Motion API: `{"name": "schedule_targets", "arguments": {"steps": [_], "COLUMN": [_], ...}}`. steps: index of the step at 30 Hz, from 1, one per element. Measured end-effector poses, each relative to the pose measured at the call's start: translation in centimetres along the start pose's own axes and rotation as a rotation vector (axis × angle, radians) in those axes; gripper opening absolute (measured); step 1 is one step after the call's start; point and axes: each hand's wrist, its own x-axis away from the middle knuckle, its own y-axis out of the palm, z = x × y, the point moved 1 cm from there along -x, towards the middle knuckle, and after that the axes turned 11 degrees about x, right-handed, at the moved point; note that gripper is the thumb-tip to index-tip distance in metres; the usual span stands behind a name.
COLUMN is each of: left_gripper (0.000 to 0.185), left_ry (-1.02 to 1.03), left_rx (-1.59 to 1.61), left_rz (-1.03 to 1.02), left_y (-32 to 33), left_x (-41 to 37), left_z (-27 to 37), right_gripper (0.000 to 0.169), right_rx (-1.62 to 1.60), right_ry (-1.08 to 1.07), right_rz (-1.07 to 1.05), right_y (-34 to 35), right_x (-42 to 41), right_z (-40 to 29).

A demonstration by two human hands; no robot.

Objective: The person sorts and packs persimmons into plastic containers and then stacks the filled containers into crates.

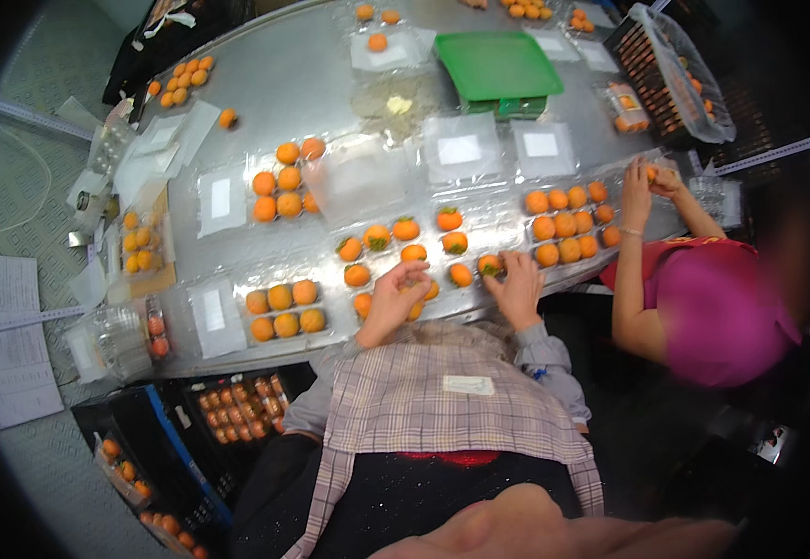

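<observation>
My right hand [519, 288] has its thumb and fingers around an orange persimmon [490, 265] with a green calyx, low over the steel table. To its left lies another persimmon [460, 275], with two more beyond. My left hand [398, 299] hovers over a group of persimmons, fingers curled in towards the thumb; whether anything is pinched there I cannot tell. It partly hides the fruit beneath. Around it sit a persimmon [357, 274] on the left and another persimmon [377, 237] farther back, calyxes up.
A filled clear plastic tray [286, 297] is at left, another tray [569, 225] at right. Beyond stands a green-topped scale [499, 66]. At my right a co-worker's hands [646, 183] hold fruit. Black crates [167, 433] stand below the table's left edge.
</observation>
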Motion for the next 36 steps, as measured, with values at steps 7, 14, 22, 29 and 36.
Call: {"name": "schedule_targets", "arguments": {"steps": [7,14,22,29,36], "left_gripper": [0.034,0.034,0.041,0.057,0.057], "left_ry": [-0.01,-0.014,0.009,0.072,0.162], "left_rx": [0.001,0.006,-0.117,-0.305,-0.399], "left_rz": [0.036,0.017,-0.078,-0.163,-0.234], "left_y": [0.0,0.3,2.0,4.8,5.4], "left_x": [0.1,0.1,-0.3,0.0,0.5], "left_z": [0.3,0.2,0.2,1.4,2.6], "right_gripper": [0.042,0.051,0.054,0.05,0.054], "right_rx": [0.01,-0.403,-1.052,-1.243,-1.695], "right_ry": [-0.006,0.036,0.16,0.139,0.266], "right_rz": [-0.059,-0.048,-0.221,-0.294,-0.554], "right_y": [0.4,2.4,-1.3,-4.3,-5.0], "right_x": [0.3,0.4,2.5,3.1,3.2], "right_z": [-0.5,1.3,-0.2,-2.7,-4.1]}}
